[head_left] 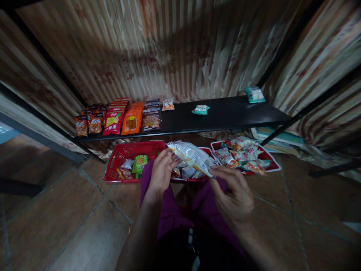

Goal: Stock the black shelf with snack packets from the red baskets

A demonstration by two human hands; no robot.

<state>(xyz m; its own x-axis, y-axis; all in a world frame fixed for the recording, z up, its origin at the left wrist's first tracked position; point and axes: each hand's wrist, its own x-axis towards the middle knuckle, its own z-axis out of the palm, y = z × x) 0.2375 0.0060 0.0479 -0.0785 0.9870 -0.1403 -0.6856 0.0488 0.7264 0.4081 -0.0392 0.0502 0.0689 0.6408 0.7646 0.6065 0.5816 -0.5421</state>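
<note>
Between my two hands a white and yellow snack bag (191, 155) is held up, its printed back side facing me. My left hand (163, 169) pinches its left end, and my right hand (232, 190) grips the lower right corner between thumb and fingers. Just beneath the bag is the middle red basket (207, 150), partly hidden, with more snack packs inside. To the left sits a red basket (115, 162) holding a green snack pack (139, 164) and a few others. The right red basket (275, 162) is heaped with white and orange packs (245, 152).
A black shelf (180, 120) runs across behind the baskets. On its left stand rows of brown packs (95, 123), red packs (114, 120), orange packs (132, 118) and dark clear-fronted packs (151, 120). Teal bags (200, 110) lie farther right. Black posts (299, 113) frame the shelf.
</note>
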